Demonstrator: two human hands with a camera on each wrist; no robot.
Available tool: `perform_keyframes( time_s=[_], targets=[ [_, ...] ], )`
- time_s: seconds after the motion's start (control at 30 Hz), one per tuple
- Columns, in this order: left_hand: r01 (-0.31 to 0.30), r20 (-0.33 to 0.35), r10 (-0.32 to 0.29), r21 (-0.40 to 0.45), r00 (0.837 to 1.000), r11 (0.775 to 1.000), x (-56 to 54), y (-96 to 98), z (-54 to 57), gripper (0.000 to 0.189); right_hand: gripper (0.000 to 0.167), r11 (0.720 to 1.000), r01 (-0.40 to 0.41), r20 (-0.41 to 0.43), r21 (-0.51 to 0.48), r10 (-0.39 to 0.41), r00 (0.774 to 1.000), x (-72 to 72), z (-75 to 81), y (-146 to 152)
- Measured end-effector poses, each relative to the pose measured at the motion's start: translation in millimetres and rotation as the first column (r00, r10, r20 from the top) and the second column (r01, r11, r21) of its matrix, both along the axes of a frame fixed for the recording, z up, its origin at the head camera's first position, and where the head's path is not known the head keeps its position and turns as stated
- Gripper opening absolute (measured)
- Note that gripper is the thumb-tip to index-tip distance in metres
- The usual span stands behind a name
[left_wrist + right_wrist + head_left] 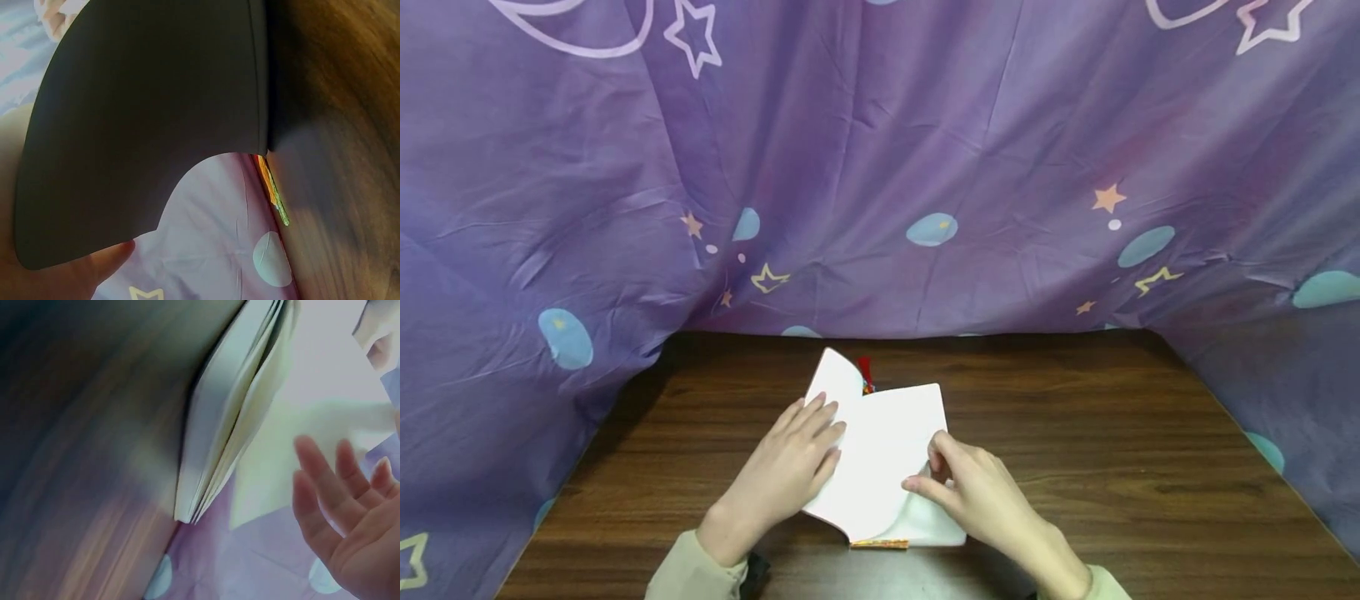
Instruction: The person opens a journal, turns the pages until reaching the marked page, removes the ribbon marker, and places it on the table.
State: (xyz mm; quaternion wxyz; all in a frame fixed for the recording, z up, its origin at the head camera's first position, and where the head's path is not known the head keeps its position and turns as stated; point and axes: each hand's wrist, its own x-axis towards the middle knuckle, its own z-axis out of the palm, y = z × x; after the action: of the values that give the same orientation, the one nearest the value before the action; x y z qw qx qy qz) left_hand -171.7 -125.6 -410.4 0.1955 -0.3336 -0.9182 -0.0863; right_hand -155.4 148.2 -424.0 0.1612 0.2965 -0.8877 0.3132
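Observation:
A notebook (887, 425) with blank white pages lies open on the table, its left side tilted up. My left hand (793, 458) rests on the left page with its fingers extended. In the left wrist view a dark, shadowed panel (144, 119) of the notebook hides most of that hand. The thumb and index finger of my right hand (981, 487) pinch the outer edge of a right-hand page, which bows up off the stack. In the right wrist view its other fingers (340, 506) are spread beside the raised page (269, 469), and the page block (219, 425) fans slightly.
A red tassel (865, 367) pokes out past the notebook's top edge. An orange-yellow patterned strip (880, 544) shows at its bottom edge. The brown wooden table (1112, 467) is bordered by a purple curtain (865, 167) at the back and both sides.

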Motion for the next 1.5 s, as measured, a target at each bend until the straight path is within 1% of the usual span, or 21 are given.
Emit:
perform_keyframes(
  time_s=[0.13, 0.23, 0.37, 0.47, 0.67, 0.77, 0.9, 1.07, 1.2, 1.27, 1.33, 1.43, 1.5],
  targets=[
    [-0.003, 0.004, 0.003, 0.009, 1.0, 1.0, 1.0, 0.7, 1.2, 0.034, 0.033, 1.0, -0.004, 0.048, -0.015, 0.004, 0.999, 1.2, 2.6, -6],
    [0.011, 0.0, -0.011, 0.023, 1.0, 1.0, 1.3, 1.7, 1.6, 0.044, 0.033, 1.0, 0.006, 0.059, -0.017, -0.005, 0.998, 1.7, 4.3, -10],
    [0.039, -0.031, -0.038, 0.028, 0.999, 0.999, 1.5, 2.8, 1.7, 0.059, 0.033, 1.0, 0.007, 0.064, -0.026, -0.005, 0.998, 0.9, 6.9, -16],
    [0.054, -0.055, -0.053, 0.029, 0.997, 0.998, 1.4, 3.0, 1.2, 0.065, 0.032, 0.999, -0.009, 0.066, -0.033, 0.011, 0.998, -0.1, 8.3, -20],
    [0.074, -0.066, -0.071, 0.046, 0.995, 0.996, 1.2, 1.7, 0.2, 0.065, 0.033, 0.996, -0.074, 0.054, -0.042, 0.076, 0.996, -0.6, 9.3, -31],
    [0.088, -0.072, -0.083, 0.072, 0.994, 0.994, 1.1, 1.2, 0.4, 0.066, 0.035, 0.993, -0.11, 0.037, -0.035, 0.111, 0.993, -0.6, 8.9, -36],
    [0.105, -0.079, -0.097, 0.107, 0.992, 0.989, 1.0, 0.8, 1.9, 0.067, 0.035, 0.988, -0.151, 0.038, -0.026, 0.152, 0.988, 0.1, 8.6, -43],
    [0.12, -0.09, -0.109, 0.125, 0.99, 0.985, 0.8, -0.1, 2.5, 0.066, 0.036, 0.983, -0.181, 0.076, -0.022, 0.182, 0.98, 2.5, 10.0, -49],
    [0.135, -0.098, -0.122, 0.14, 0.988, 0.981, 1.0, -1.3, 4.2, 0.067, 0.043, 0.976, -0.219, 0.116, 0.013, 0.216, 0.969, 4.6, 9.8, -52],
    [0.141, -0.085, -0.129, 0.156, 0.988, 0.978, 2.0, -2.2, 6.1, 0.066, 0.051, 0.972, -0.228, 0.148, 0.055, 0.218, 0.965, 6.5, 8.9, -53],
    [0.139, -0.046, -0.133, 0.178, 0.99, 0.974, 4.1, -3.0, 9.6, 0.063, 0.057, 0.966, -0.242, 0.182, 0.089, 0.223, 0.958, 9.0, 8.2, -54],
    [0.095, 0.05, -0.109, 0.216, 0.993, 0.972, 9.3, -5.0, 15.8, 0.053, 0.062, 0.958, -0.249, 0.215, 0.143, 0.215, 0.953, 13.1, 7.3, -55],
    [0.049, 0.102, -0.072, 0.217, 0.992, 0.975, 13.0, -5.9, 20.0, 0.049, 0.064, 0.949, -0.27, 0.224, 0.163, 0.231, 0.947, 15.0, 6.3, -57]
  ],
)
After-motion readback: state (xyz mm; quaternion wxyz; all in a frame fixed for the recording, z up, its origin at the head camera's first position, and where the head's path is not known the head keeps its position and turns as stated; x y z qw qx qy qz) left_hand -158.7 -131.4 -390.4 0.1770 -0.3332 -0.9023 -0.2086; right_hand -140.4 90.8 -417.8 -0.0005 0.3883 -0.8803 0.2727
